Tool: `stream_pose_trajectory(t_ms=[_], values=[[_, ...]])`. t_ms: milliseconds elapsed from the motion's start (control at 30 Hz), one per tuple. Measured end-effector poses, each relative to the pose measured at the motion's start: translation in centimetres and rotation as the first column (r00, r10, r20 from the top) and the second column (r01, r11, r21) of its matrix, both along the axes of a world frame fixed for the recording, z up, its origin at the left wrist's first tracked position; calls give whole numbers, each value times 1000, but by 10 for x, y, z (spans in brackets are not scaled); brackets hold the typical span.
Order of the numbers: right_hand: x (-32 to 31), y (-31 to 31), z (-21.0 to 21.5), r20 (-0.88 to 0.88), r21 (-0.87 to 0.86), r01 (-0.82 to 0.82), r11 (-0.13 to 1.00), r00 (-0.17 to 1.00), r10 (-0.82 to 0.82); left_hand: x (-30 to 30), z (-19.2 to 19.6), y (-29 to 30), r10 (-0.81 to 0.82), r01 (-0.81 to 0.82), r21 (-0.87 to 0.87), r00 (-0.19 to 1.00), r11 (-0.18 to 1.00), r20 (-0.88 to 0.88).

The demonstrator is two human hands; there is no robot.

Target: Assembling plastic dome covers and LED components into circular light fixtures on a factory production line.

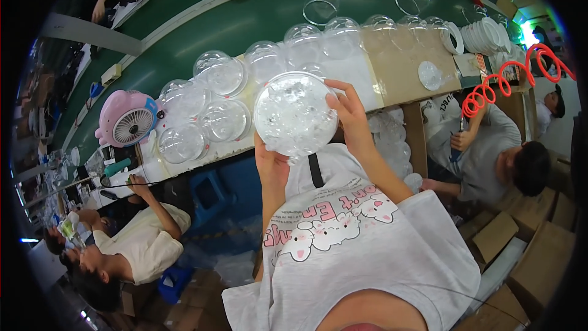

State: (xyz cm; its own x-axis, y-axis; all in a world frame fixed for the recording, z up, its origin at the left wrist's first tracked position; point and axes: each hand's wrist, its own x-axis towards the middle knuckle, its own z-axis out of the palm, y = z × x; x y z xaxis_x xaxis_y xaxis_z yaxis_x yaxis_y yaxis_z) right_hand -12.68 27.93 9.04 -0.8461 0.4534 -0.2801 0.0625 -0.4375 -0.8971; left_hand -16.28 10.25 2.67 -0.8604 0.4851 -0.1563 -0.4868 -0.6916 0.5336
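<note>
Both hands hold up a round, white-rimmed piece (296,113), with clear, shiny, crinkled material and white bits showing across its face. I cannot tell whether that material lies inside or on top. My left hand (272,162) grips its lower left edge, the fingers partly hidden behind it. On the upper right, my right hand (350,110) is closed round the rim, thumb in front. Just behind it on the bench stand clear plastic domes, among them one dome (225,120) to the left and another (304,40) farther back.
A pink fan (131,120) stands at the bench's left end. White rings (486,35) are stacked at the far right, near a red coiled air hose (490,89). One co-worker (141,242) sits at left; another (481,147) at right holds an air gun. Cardboard boxes (539,263) lie at lower right.
</note>
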Motion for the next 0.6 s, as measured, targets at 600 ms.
stream_pose_trajectory(t_ms=[600], values=[[-14, 34, -5, 34, -112, -392, 913, 917, 397, -24, 13, 1, -500, 190, 612, 775, 768, 386]])
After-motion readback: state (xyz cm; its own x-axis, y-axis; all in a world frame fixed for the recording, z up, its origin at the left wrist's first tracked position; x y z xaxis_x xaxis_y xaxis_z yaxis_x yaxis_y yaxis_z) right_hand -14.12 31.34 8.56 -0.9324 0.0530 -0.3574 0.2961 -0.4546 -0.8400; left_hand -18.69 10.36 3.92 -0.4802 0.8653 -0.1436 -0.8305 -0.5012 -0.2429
